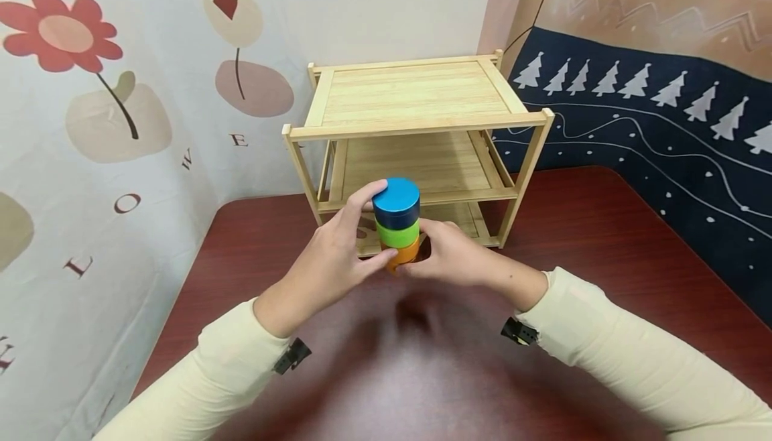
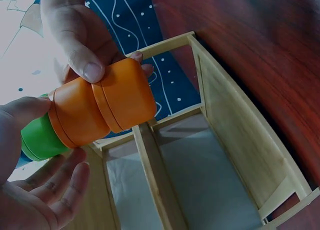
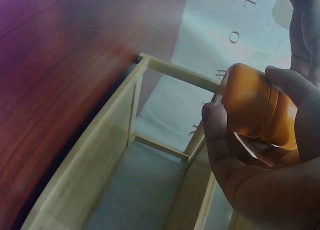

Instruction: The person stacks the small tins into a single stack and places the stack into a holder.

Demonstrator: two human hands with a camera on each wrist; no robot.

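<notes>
A stack of round, lidded canisters is held upright over the table, its parts blue [image 1: 396, 197], green [image 1: 399, 234] and orange [image 2: 80, 112]. From the left side my left hand [image 1: 330, 252] grips it, index finger up at the blue top and thumb low by the orange part. My right hand [image 1: 456, 255] holds the lower orange end from the right, between thumb and fingers. The right wrist view shows the right hand [image 3: 270, 185] around the orange canister [image 3: 247, 100], which has a seam around it. Some fingers are hidden behind the stack.
Just beyond the hands stands a light wooden rack [image 1: 416, 96] with three tiers. It rests on a dark red wooden table [image 1: 253, 240]. A flower-printed cloth [image 1: 169, 39] hangs at the left and back, and a dark tree-printed one [image 1: 639, 119] at the right.
</notes>
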